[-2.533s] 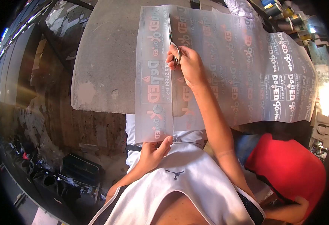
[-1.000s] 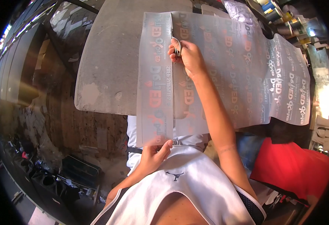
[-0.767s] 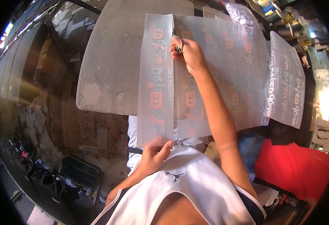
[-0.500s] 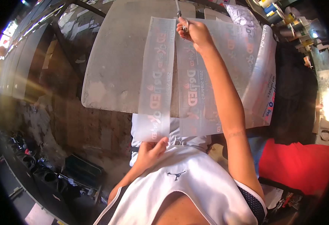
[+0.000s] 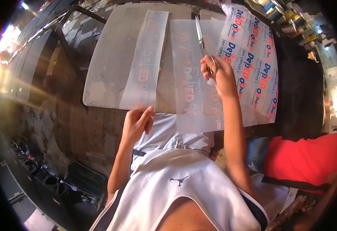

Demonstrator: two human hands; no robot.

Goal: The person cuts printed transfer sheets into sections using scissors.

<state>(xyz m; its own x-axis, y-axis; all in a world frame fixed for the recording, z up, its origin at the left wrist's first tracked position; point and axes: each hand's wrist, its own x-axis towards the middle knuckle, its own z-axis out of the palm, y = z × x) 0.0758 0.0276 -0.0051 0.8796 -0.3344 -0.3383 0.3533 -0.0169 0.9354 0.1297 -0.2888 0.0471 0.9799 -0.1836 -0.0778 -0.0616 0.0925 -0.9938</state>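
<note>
My right hand is closed around the handle loops of metal scissors. Their long blades point away from me, over the printed plastic sheet. A separate long strip of the same translucent plastic lies to the left on the worn table. At its near end is my left hand, fingers curled and thumb against the index finger, pinching the strip's edge. A gap of bare tabletop parts the strip from the sheet. On the right the sheet is folded over, showing blue and red lettering.
The worn grey table has rounded corners. Thread spools stand at the upper right. A person in red clothing is close on my right. Dark bins and clutter lie at the lower left.
My left hand and the strip have moved left and away from me, widening the gap. My right hand has drawn the scissors back towards me and right. The sheet's right side now lies flatter.
</note>
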